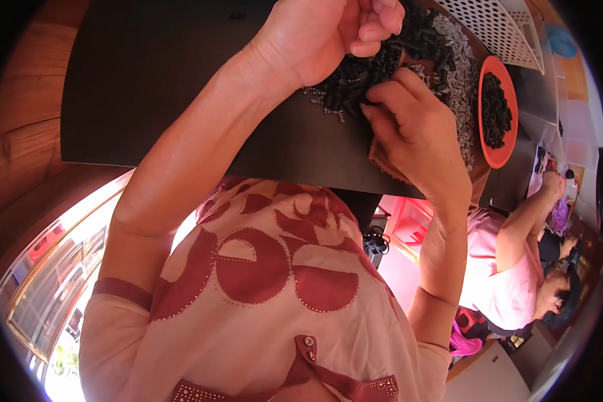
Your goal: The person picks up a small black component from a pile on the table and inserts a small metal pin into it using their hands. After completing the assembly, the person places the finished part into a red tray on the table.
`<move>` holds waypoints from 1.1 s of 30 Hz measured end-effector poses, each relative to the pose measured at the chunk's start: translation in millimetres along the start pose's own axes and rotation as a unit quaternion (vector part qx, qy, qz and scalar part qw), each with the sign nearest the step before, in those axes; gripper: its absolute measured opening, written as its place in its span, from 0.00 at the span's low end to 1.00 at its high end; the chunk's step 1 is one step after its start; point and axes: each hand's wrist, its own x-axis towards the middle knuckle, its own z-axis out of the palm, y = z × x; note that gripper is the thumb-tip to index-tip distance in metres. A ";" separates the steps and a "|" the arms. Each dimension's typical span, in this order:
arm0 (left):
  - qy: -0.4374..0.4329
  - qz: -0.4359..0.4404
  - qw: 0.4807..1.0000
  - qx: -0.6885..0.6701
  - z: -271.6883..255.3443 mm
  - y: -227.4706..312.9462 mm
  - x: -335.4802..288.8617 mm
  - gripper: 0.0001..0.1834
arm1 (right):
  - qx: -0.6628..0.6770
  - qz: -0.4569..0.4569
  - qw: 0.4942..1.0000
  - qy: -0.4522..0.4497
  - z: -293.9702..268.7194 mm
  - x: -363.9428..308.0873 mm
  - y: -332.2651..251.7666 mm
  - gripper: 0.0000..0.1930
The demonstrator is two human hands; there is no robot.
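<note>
Seeing a heap of small pieces (425, 43) on the surface (161, 74), right of its middle. Seeing a strip of other pieces (459, 74) along the heap's right. Finding a bowl (488, 151) farther right, a basket (496, 27) behind it, a co-worker (509, 275) off to the right.

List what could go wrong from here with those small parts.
The small black pieces lie loose right beside the silvery ones, so the two kinds might get mixed.

The brown cloth reaches the near edge of the table, close under the right hand; a snag could drag loose pieces off.
</note>
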 end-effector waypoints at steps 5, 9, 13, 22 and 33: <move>0.016 0.002 1.000 0.003 2.0 -4.3 -1.4 0.11 | -0.058 0.012 0.998 -0.009 2.4 1.7 -8.5 0.06; 0.001 0.008 1.000 0.007 1.9 -5.0 -2.6 0.12 | -0.080 0.013 0.997 -0.010 2.9 2.9 -11.4 0.08; 0.013 -0.001 1.000 0.014 4.2 -5.8 -3.9 0.12 | -0.077 0.013 0.997 -0.002 5.8 3.5 -10.7 0.09; -0.009 0.005 1.000 0.010 6.1 -7.1 -5.7 0.12 | -0.092 0.001 0.996 0.000 7.1 4.1 -9.4 0.08; 0.012 -0.013 1.000 0.022 7.0 -16.4 -4.9 0.11 | -0.102 0.017 0.995 0.015 11.8 -3.2 -10.3 0.07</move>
